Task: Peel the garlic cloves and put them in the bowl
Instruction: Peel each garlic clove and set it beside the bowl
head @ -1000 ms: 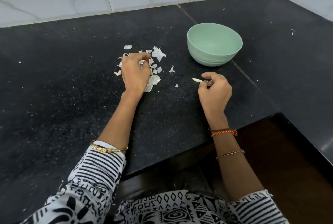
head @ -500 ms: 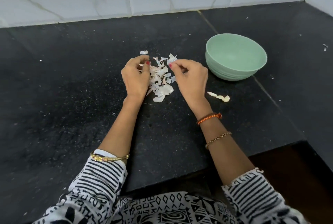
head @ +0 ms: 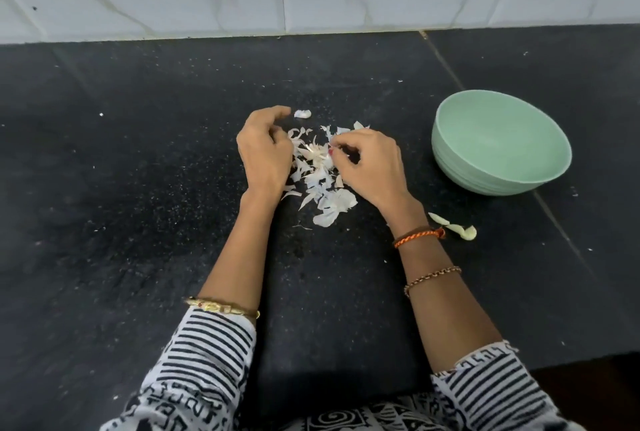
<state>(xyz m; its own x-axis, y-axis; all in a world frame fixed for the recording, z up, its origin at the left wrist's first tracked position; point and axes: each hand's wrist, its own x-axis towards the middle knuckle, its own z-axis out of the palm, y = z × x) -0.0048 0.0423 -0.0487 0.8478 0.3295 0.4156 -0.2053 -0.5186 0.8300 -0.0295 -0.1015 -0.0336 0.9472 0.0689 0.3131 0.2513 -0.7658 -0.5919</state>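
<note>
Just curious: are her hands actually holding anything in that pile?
Cannot tell. Both the left hand and right hand curl over the garlic skins, fingertips hidden.

A heap of thin white garlic skins (head: 320,184) lies on the black counter (head: 138,188) just in front of me, loose and curled, with one stray flake (head: 302,113) beyond it. The pale green bowl (head: 498,143) sits upright to the right, well apart. Two pale peeled cloves (head: 453,226) lie on the counter below the bowl.
</note>
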